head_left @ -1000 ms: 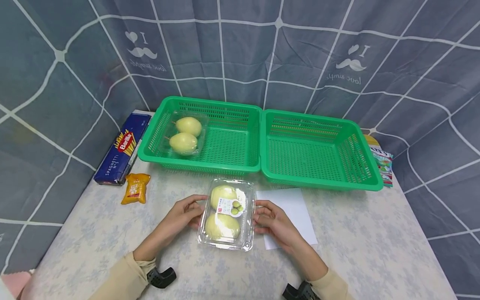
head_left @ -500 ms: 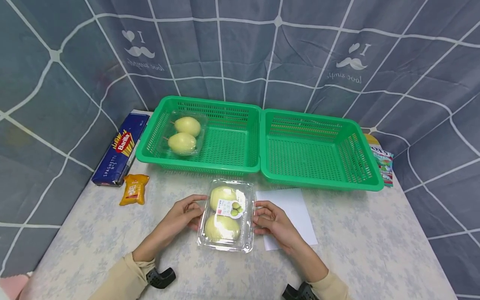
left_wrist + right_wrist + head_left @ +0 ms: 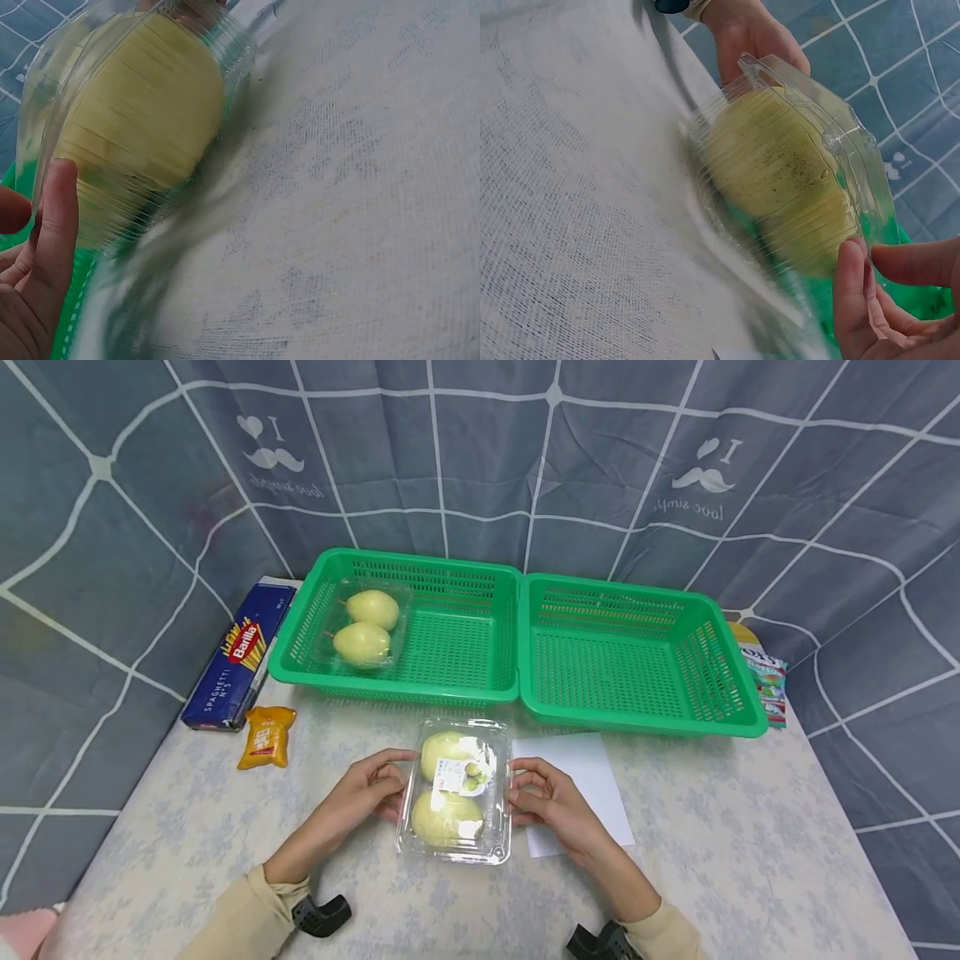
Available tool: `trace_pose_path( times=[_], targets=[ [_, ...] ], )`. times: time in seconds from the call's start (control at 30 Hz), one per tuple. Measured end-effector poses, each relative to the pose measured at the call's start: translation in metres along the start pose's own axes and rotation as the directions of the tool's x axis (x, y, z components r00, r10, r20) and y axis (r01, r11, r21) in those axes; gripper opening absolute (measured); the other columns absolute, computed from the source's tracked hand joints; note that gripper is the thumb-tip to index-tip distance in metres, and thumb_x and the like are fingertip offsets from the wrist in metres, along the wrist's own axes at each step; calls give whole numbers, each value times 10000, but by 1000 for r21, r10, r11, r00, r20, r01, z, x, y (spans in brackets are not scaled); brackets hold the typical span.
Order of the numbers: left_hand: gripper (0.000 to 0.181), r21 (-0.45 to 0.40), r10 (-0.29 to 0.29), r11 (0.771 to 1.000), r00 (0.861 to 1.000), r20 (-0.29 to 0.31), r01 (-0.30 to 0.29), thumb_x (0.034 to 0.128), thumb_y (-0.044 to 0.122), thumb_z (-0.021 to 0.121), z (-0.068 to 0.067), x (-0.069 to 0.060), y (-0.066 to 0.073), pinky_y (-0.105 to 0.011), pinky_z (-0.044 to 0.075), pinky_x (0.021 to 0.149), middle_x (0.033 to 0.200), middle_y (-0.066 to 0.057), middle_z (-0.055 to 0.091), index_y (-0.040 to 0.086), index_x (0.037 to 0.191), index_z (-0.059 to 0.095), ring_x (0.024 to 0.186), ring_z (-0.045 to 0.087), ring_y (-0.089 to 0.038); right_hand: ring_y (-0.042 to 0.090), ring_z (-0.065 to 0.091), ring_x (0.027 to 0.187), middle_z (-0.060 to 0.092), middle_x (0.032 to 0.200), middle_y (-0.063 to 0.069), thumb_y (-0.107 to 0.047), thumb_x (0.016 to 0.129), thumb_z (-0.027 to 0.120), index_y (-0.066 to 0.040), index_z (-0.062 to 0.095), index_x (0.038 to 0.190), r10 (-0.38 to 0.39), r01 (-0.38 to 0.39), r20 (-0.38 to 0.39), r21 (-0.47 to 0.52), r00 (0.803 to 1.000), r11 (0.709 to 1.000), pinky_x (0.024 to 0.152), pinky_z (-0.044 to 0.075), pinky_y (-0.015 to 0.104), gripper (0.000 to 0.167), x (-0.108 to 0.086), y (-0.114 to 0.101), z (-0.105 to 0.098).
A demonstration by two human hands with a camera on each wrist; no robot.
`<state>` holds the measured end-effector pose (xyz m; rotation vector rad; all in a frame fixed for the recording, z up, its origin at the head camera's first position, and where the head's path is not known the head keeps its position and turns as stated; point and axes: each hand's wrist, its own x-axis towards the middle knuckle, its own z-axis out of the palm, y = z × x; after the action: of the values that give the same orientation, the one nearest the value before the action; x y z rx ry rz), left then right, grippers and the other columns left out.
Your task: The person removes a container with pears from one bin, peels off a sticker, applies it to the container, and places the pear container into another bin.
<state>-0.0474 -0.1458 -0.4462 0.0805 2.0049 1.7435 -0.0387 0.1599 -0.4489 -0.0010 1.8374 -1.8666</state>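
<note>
A clear plastic clamshell box [image 3: 491,822] with two yellow-green pears and a printed label on its lid lies between both hands, in front of the baskets. On its left side, my left hand [image 3: 371,789] pinches the rim; the left wrist view shows a finger against the ribbed wall below the rim. Opposite, my right hand [image 3: 551,802] holds the right rim between thumb and fingers, plain in the right wrist view. Whether the box's underside touches the table cannot be told. Another clear box of two pears [image 3: 362,643] sits in the left green basket [image 3: 450,693].
The right green basket [image 3: 637,718] adjoins the left one. At far left are a blue spaghetti box [image 3: 232,668] and a small orange packet [image 3: 267,737]. White paper [image 3: 592,777] lies partly behind the right hand. Colourful packets [image 3: 767,685] stand right of the baskets; a patterned curtain [image 3: 487,460] hangs behind.
The head view has shifted slightly. Glare on the held box's lid has changed, and the box sits a touch further right in view. Both hands keep the same hold.
</note>
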Motion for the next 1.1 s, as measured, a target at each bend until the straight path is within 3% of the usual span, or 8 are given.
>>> trace_pose_path(
  times=[0.23,0.43,0.6,0.73,0.9,1.1],
  targets=[
    [514,-7,66,998,995,72,-66,987,13,496,1,-4,4,-354,629,695,882,-34,570,-69,1480,380,725,656,-111,66,689,778,615,989,-13,-47,943,645,97,448,1368,-71,72,12,-61,997,996,756,618,269,490,-8,-10,-10],
    [502,-31,113,993,988,108,-111,997,23,494,2,-5,9,-358,629,701,896,-11,606,-74,1474,375,777,692,-118,66,693,775,612,1003,-20,-68,946,658,67,451,1375,-70,71,17,-67,997,995,764,615,255,496,-16,-15,-16],
    [508,-107,174,981,975,141,-160,1003,45,537,2,-6,11,-345,629,698,888,41,606,-72,1468,369,782,679,-99,85,690,749,614,987,-21,-65,956,640,53,434,1382,-84,85,24,-50,996,995,734,615,273,488,-22,-20,-17],
    [511,-204,242,957,955,170,-206,993,22,554,4,-8,20,-325,627,694,895,59,611,-59,1461,365,785,671,-84,96,694,735,624,963,-33,-90,973,627,63,393,1406,-114,115,28,-43,993,992,711,615,286,515,-30,-31,-19],
    [513,-337,296,916,932,209,-215,990,-2,539,11,-7,41,-292,610,725,951,57,616,41,1474,373,800,672,-75,69,668,682,633,911,-75,-96,1005,581,75,353,1442,-191,192,28,-51,981,980,655,596,263,522,-40,-46,-26],
    [555,-400,357,878,917,178,-264,972,-6,552,26,6,70,-242,576,736,968,51,582,77,1479,345,785,641,-51,36,606,659,609,886,-97,-100,1035,530,-19,387,1441,-274,273,-31,-26,961,962,587,543,213,438,-42,-68,-36]
  ],
)
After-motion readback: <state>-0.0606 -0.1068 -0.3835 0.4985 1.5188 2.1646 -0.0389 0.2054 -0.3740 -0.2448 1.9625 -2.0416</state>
